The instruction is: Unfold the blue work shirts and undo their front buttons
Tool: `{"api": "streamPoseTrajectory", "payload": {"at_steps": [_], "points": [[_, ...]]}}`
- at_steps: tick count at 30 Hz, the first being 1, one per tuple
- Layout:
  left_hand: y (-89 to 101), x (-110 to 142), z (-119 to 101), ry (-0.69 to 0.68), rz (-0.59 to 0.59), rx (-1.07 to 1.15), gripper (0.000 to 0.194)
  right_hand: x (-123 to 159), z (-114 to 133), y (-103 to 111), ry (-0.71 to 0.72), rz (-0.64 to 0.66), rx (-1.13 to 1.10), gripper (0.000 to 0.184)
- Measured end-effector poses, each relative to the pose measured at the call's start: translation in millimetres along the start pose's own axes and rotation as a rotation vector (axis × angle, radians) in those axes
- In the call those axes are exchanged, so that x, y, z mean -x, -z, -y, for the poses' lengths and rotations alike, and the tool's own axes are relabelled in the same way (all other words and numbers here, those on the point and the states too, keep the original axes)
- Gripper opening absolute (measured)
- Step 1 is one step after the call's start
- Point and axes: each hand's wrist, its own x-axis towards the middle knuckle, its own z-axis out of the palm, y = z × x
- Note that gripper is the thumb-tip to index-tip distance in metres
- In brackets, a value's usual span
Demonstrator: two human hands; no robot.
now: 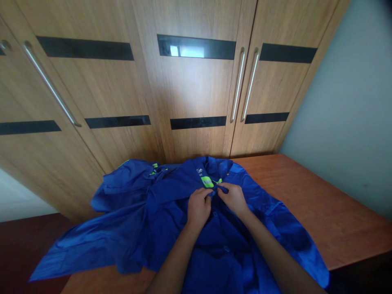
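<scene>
A blue button-front jacket (171,208) lies spread out with its sleeves to both sides. Just below its collar, my left hand (199,207) is closed in a pinch on the front edge. My right hand (234,199) pinches the opposite edge of the front, close beside the left fingertips. A small button shows between the two hands, and more buttons (226,248) run down the front below them. A bright green-yellow tag (207,181) sits inside the collar, just beyond my fingers.
Behind the jacket, against the wardrobe, a bundled blue garment (122,181) with green-yellow trim lies at the left. The reddish wooden surface (306,208) ends at a front edge on the right. Wooden wardrobe doors (196,90) with metal handles stand behind; a pale wall (346,122) rises at right.
</scene>
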Motion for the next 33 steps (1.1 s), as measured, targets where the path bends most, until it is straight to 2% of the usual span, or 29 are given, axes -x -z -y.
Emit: {"api": "streamPoseTrajectory", "payload": {"at_steps": [4,8,11,14,17,19,21,23,26,30,33], "points": [[4.8,-1.0,5.6,0.060,-0.057,-0.018,0.034,-7.7,-15.0,10.3,-0.043,-0.083,0.078,0.022],[17.7,-3.7,15.6,0.168,-0.127,-0.093,0.034,-14.9,-29.9,34.8,-0.236,-0.180,0.326,0.028],[28.0,-5.3,20.3,0.211,-0.180,-0.151,0.035,-16.9,-33.6,51.1,-0.360,-0.126,0.536,0.029],[32.9,-5.8,20.7,0.219,-0.193,-0.175,0.034,-16.7,-26.2,56.2,-0.264,-0.101,0.673,0.028],[32.0,-5.7,19.1,0.207,-0.184,-0.168,0.034,-16.9,-9.0,48.8,0.032,-0.155,0.639,0.036],[29.8,-5.5,18.7,0.182,-0.179,-0.142,0.034,-19.0,4.0,38.3,0.240,-0.079,0.508,0.038],[27.7,-5.3,19.4,0.158,-0.179,-0.117,0.035,-23.2,14.5,25.2,0.358,0.048,0.399,0.037],[26.9,-5.4,21.0,0.143,-0.188,-0.098,0.035,-29.9,20.3,11.4,0.345,0.153,0.398,0.034],[30.5,-6.4,23.6,0.155,-0.208,-0.091,0.033,-42.3,19.0,-5.5,0.225,0.214,0.482,0.028],[42.8,-7.0,20.3,0.167,-0.256,-0.249,0.030,-54.8,8.5,-15.3,0.169,0.209,0.475,0.024],[46.3,-4.5,7.7,0.096,-0.338,-0.386,0.035,-57.3,3.1,-16.1,0.153,0.177,0.435,0.025]]}}
